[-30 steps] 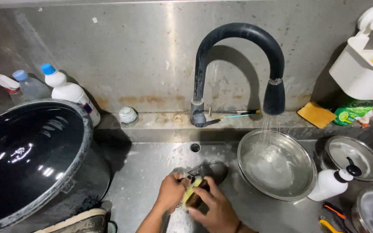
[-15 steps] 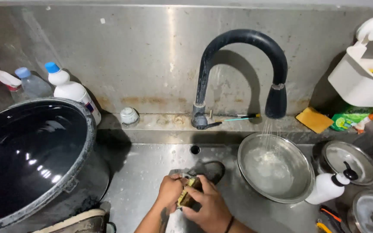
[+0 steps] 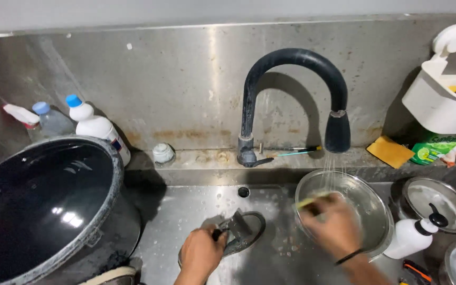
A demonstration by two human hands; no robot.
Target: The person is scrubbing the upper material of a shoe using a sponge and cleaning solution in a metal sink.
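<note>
steel splashback stained | steel sink wet | glare

A dark metal utensil with a flat blade is lying tilted in the sink's front middle, while a yellow-green sponge, blurred, is sitting at the near rim of the round steel bowl at the sink's right side.

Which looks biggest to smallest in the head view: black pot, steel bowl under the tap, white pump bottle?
1. Black pot, by far the largest, though nearest the camera.
2. Steel bowl.
3. White pump bottle, clearly smallest.
</note>
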